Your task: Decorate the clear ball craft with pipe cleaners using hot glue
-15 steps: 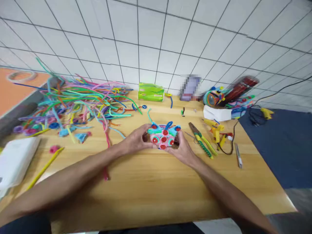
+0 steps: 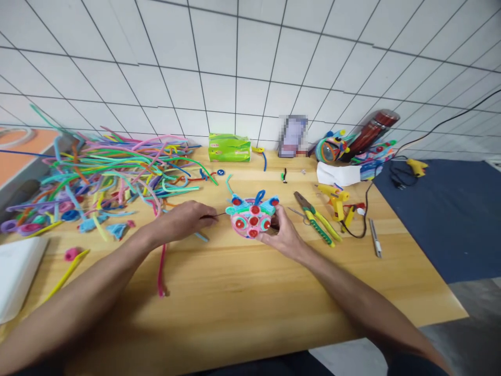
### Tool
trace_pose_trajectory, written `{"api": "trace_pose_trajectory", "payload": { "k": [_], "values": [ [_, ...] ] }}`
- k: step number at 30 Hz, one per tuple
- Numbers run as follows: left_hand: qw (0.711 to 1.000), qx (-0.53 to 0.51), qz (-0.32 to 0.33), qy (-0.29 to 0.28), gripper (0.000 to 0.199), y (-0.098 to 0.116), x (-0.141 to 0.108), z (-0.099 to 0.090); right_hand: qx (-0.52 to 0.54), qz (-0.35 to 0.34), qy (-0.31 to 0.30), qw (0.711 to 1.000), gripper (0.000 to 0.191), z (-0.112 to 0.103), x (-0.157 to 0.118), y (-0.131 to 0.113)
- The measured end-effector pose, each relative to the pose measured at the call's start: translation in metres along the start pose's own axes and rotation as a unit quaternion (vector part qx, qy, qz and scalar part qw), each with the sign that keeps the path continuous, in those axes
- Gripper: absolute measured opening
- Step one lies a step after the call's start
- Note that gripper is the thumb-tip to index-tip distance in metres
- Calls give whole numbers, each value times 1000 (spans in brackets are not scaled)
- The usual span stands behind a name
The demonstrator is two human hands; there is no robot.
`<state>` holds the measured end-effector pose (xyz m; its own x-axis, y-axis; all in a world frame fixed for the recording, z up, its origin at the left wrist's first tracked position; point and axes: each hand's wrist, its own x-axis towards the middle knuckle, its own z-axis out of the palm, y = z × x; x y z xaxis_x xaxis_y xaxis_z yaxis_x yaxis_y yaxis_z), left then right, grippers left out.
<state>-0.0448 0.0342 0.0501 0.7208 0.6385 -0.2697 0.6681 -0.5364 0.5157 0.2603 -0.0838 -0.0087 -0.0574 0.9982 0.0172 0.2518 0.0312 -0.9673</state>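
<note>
Near the middle of the table is a pipe-cleaner craft piece (image 2: 253,221), pink with red discs, blue-and-green pointed corners and a blue loop on top. My right hand (image 2: 286,235) grips its right side, thumb at the lower edge and fingers partly hidden behind it. Left of the piece, my left hand (image 2: 188,222) is closed in a pinch on a thin dark strand (image 2: 216,215), whose tip points towards the piece's left edge. I cannot tell whether the strand touches it. A teal pipe cleaner (image 2: 228,184) sticks up behind the piece.
A heap of coloured pipe cleaners (image 2: 129,162) covers the back left. Pliers (image 2: 315,216), a yellow glue gun (image 2: 334,196) with a cord, and a utility knife (image 2: 374,238) lie on the right. A green tissue pack (image 2: 229,148) and red bottle (image 2: 373,134) stand by the tiled wall.
My left hand has let go of the craft piece and moved left, now pinching a thin dark strand. My right hand still holds the piece. The view has shifted slightly.
</note>
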Motion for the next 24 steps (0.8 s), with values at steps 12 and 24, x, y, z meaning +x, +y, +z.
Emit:
{"api": "trace_pose_trajectory", "payload": {
  "k": [12,24],
  "values": [
    [989,-100,-12,110,54,55,-26,23,23,18,40,999,72,5,3,4],
    [859,-449,76,234,132,50,20,94,-68,-164,48,983,82,5,-10,-2]
  ]
}}
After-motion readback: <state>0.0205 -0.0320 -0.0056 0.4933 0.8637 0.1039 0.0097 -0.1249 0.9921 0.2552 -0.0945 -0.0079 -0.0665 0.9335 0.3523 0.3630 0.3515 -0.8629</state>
